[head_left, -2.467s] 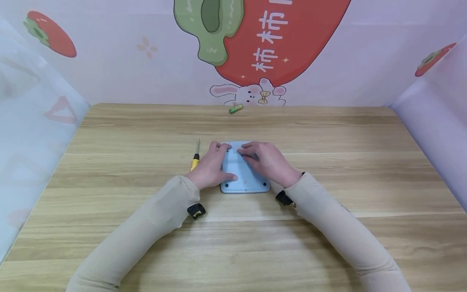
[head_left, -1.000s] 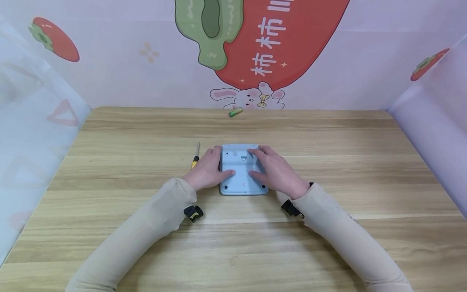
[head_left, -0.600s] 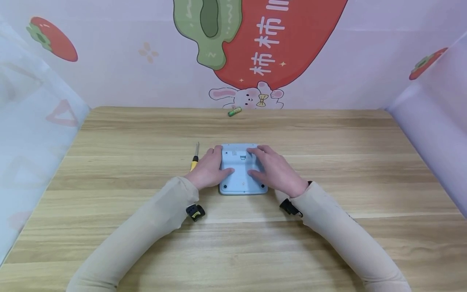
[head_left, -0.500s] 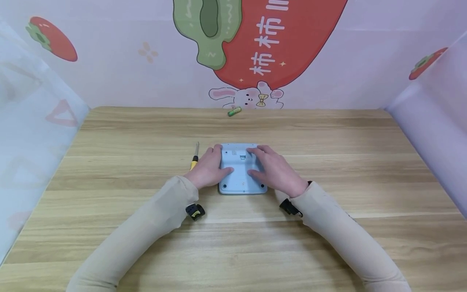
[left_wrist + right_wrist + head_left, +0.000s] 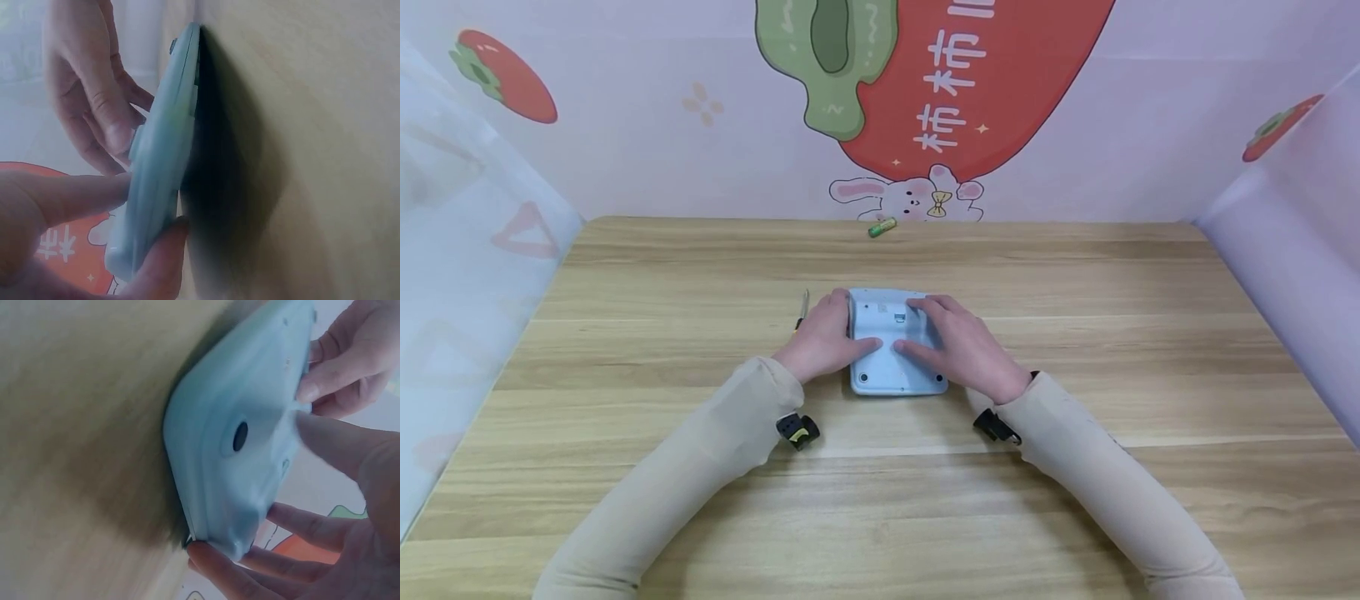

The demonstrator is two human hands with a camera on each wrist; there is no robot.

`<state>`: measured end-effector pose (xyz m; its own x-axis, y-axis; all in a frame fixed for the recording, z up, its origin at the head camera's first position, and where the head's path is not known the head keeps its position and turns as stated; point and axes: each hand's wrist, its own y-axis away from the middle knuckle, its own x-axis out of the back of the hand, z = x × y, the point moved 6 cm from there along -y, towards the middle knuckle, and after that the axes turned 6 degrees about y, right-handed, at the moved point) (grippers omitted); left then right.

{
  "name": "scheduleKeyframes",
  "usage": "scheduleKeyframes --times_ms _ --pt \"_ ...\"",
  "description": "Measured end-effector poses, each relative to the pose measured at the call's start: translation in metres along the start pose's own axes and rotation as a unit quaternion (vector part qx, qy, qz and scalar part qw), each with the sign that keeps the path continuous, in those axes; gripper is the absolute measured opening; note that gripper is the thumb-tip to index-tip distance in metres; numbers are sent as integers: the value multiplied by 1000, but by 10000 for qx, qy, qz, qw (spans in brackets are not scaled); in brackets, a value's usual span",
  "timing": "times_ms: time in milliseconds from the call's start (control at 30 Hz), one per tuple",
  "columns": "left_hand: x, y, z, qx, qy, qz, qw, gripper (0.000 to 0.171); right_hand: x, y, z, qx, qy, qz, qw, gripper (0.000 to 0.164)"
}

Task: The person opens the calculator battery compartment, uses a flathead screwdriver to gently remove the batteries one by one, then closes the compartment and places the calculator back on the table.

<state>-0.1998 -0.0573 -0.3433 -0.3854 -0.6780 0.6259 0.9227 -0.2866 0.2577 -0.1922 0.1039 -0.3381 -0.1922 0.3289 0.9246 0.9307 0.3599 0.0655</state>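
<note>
A light-blue calculator (image 5: 898, 371) lies back side up between the two hands, its rubber feet and a small battery-cover latch visible. My left hand (image 5: 823, 337) grips its left edge, thumb on the back and fingers beneath. In the left wrist view that edge of the calculator (image 5: 159, 150) stands off the table above a dark shadow. My right hand (image 5: 966, 350) holds the right side. Its thumb lies across the back, and its fingers reach the far edge of the calculator (image 5: 250, 425) in the right wrist view. The key side is hidden.
A screwdriver (image 5: 803, 310) lies just left of the left hand, its yellow handle mostly covered by that hand. One green battery (image 5: 882, 227) rests at the table's far edge, by the printed backdrop (image 5: 625, 150). The wooden table (image 5: 880, 517) extends all round.
The right fingers have left the battery-cover area and moved to the calculator's right side. Its thumb has since slid left across the back. The calculator's left side has tipped up slightly.
</note>
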Motion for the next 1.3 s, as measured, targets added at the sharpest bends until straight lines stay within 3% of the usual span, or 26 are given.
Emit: scheduleKeyframes --times_ms 533,867,1167,1300 --pt "6 3 7 -276 522 319 9977 73 -3 -2 2 -224 -539 -27 9983 66" --pt "13 4 10 -231 1694 717 9827 47 -4 -5 5 -441 -1013 -44 9939 70" --pt "14 3 13 -201 2134 796 9735 58 -6 -8 7 -696 -1516 -99 9859 74" --pt "11 0 10 -102 2223 608 9730 62 -6 -8 6 -684 -1701 -98 9830 74"
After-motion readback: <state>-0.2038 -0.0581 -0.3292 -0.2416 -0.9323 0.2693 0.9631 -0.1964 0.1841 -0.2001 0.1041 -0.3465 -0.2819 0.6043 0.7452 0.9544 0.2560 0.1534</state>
